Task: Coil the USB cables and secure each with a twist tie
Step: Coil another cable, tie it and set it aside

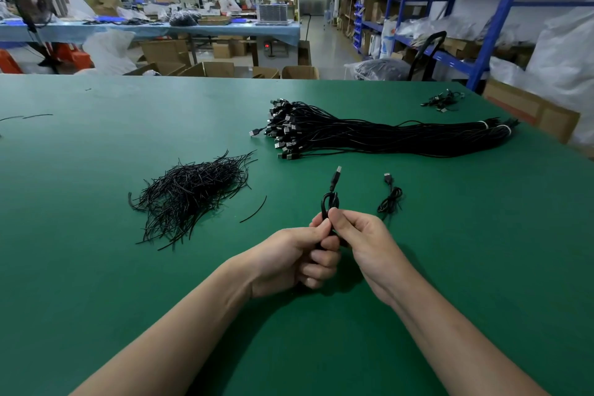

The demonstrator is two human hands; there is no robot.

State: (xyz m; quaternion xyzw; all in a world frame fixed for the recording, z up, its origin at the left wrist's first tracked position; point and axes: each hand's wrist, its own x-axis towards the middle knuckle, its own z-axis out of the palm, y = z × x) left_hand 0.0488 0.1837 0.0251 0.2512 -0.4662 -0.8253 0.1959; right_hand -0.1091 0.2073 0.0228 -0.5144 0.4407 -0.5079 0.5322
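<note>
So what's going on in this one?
A person at a green table is bundling cables. The left hand and the right hand both grip one coiled USB cable, with its plug sticking up. The fingers hide whether a tie is on it. Another small coil lies on the table just to its right. A pile of twist ties sits to the left, and a big bundle of uncoiled cables lies behind.

The green table gives free room at the near left and near right. Farther on the left lies the heap of twist ties, farther on the right the cable bundle; a narrow gap runs between them. One coiled cable lies near the bundle.
</note>
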